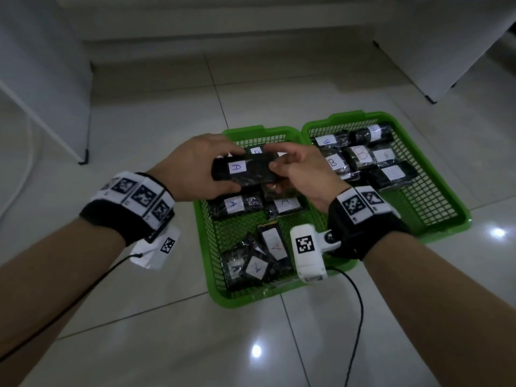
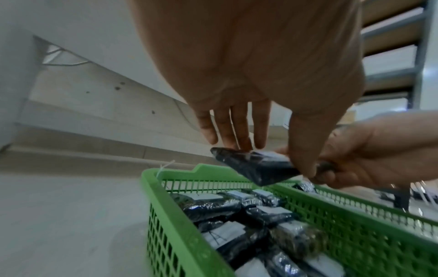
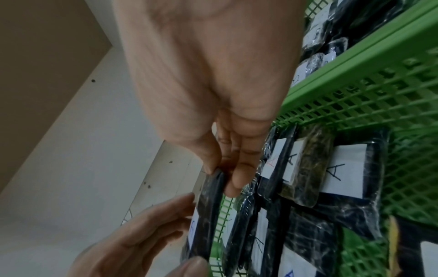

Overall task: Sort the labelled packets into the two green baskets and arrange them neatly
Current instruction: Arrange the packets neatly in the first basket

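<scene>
Both hands hold one black packet (image 1: 245, 170) with a white "A" label above the far end of the left green basket (image 1: 208, 263). My left hand (image 1: 223, 170) grips its left end, thumb on the near edge and fingers over the far edge. My right hand (image 1: 279, 169) pinches its right end. In the left wrist view the packet (image 2: 255, 168) hangs tilted above the basket (image 2: 166, 215). The right wrist view shows thumb and fingers pinching the packet's (image 3: 208, 215) edge. Several "A" packets (image 1: 237, 205) lie in the left basket; several "B" packets (image 1: 360, 157) lie in the right basket (image 1: 458, 208).
Both baskets sit side by side on a glossy tiled floor. A loose pile of "A" packets (image 1: 257, 263) fills the left basket's near end. White furniture stands at the left (image 1: 42, 93) and right (image 1: 446, 51). A black cable (image 1: 357, 317) trails across the floor.
</scene>
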The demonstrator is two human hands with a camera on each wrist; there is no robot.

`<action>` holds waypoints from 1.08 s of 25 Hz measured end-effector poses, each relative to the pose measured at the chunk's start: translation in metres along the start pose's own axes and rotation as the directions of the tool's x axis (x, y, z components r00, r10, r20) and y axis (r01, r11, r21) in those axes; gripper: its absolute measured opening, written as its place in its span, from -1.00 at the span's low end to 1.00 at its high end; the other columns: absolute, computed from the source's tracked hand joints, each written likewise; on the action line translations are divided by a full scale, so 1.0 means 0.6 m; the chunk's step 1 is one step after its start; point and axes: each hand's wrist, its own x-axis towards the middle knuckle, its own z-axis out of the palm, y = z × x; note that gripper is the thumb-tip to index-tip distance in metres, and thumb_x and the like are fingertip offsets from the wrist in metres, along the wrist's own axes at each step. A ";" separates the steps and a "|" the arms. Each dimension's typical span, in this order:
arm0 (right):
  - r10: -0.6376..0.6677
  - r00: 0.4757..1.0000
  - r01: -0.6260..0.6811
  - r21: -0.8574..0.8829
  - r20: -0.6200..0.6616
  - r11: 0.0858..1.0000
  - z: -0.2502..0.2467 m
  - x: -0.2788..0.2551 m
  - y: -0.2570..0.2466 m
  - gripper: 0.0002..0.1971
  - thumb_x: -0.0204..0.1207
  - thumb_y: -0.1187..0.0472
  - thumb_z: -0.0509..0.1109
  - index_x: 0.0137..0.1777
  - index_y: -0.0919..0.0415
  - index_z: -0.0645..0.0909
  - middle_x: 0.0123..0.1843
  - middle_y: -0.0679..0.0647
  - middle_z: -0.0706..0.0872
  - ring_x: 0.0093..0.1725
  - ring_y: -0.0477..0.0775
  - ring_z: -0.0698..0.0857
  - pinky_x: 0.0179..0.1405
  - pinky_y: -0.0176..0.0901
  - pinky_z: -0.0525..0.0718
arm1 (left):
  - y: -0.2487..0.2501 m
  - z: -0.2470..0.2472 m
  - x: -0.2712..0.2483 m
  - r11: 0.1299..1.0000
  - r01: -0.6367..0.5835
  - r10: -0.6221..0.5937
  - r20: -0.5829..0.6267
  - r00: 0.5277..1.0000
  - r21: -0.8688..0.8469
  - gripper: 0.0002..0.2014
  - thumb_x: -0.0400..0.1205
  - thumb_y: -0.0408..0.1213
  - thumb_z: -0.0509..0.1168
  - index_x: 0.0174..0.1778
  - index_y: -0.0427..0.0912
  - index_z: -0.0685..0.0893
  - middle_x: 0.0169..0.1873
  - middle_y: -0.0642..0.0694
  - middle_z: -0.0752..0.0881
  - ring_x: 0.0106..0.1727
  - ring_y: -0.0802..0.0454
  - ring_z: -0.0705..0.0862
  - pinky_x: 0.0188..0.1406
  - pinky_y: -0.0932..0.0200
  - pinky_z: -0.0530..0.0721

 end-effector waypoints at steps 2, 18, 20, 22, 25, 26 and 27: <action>0.021 1.000 -0.021 0.026 -0.002 0.999 0.002 -0.001 0.010 -0.62 0.61 0.48 0.43 0.39 0.22 0.63 0.07 0.29 0.80 -0.18 0.24 0.86 -0.28 0.01 0.85 | 0.007 0.009 -0.002 0.997 -0.041 0.038 0.043 0.998 0.067 -0.35 0.40 0.10 0.52 0.40 -0.05 0.63 0.12 -0.01 0.71 0.13 0.00 0.67 0.17 0.01 0.66; 0.381 0.894 0.075 -0.916 0.237 0.395 0.056 -0.006 0.067 -0.58 0.58 -0.04 0.53 -0.36 0.22 0.54 -0.40 0.06 0.61 -0.47 -0.01 0.58 -0.38 -0.16 0.68 | -0.028 -0.004 -0.033 0.952 0.304 -0.305 -0.214 0.928 -0.041 -0.53 0.34 0.06 0.57 0.12 0.01 0.70 -0.10 0.09 0.75 -0.16 0.11 0.73 -0.07 0.03 0.76; 0.356 0.905 0.086 -0.919 0.234 0.385 0.061 -0.006 0.082 -0.63 0.54 -0.06 0.55 -0.21 0.28 0.66 -0.31 0.06 0.65 -0.35 0.06 0.63 -0.24 -0.09 0.70 | -0.030 0.003 -0.040 0.944 0.320 -0.331 -0.214 0.919 -0.086 -0.54 0.35 0.02 0.59 0.12 0.00 0.69 -0.09 0.09 0.75 -0.15 0.10 0.74 -0.09 0.04 0.77; 0.316 0.919 0.104 -0.917 0.237 0.386 0.064 -0.009 0.089 -0.65 0.50 -0.04 0.57 0.06 0.25 0.70 -0.13 0.10 0.58 -0.14 0.10 0.57 -0.09 -0.09 0.58 | -0.034 0.013 -0.044 0.935 0.326 -0.350 -0.228 0.908 -0.138 -0.55 0.36 -0.02 0.60 0.14 -0.02 0.70 -0.09 0.09 0.75 -0.14 0.10 0.74 -0.06 0.04 0.77; 0.374 0.872 0.190 -0.923 0.316 0.336 0.064 -0.011 0.077 -0.65 0.48 -0.04 0.61 -0.12 0.25 0.63 -0.18 0.09 0.59 -0.26 0.08 0.57 -0.38 -0.22 0.55 | -0.042 0.029 -0.044 0.910 0.335 -0.393 -0.244 0.887 -0.246 -0.54 0.38 -0.04 0.60 0.17 -0.04 0.71 -0.08 0.13 0.75 -0.11 0.14 0.73 -0.02 0.16 0.74; 0.388 0.857 0.211 -0.918 0.340 0.336 0.063 -0.010 0.070 -0.66 0.50 -0.01 0.60 -0.09 0.29 0.66 -0.18 0.10 0.63 -0.31 0.03 0.59 -0.50 -0.24 0.56 | -0.044 0.035 -0.044 0.905 0.338 -0.399 -0.239 0.885 -0.258 -0.53 0.37 -0.01 0.59 0.18 -0.03 0.71 -0.07 0.14 0.75 -0.09 0.15 0.73 -0.03 0.23 0.72; 0.388 0.852 0.200 -0.904 0.351 0.377 0.059 -0.009 0.063 -0.68 0.52 0.03 0.60 0.02 0.30 0.71 -0.13 0.10 0.69 -0.29 0.00 0.63 -0.51 -0.27 0.61 | -0.046 0.040 -0.046 0.904 0.338 -0.399 -0.234 0.887 -0.260 -0.51 0.36 0.03 0.57 0.18 -0.03 0.71 -0.07 0.15 0.75 -0.08 0.16 0.72 -0.06 0.31 0.67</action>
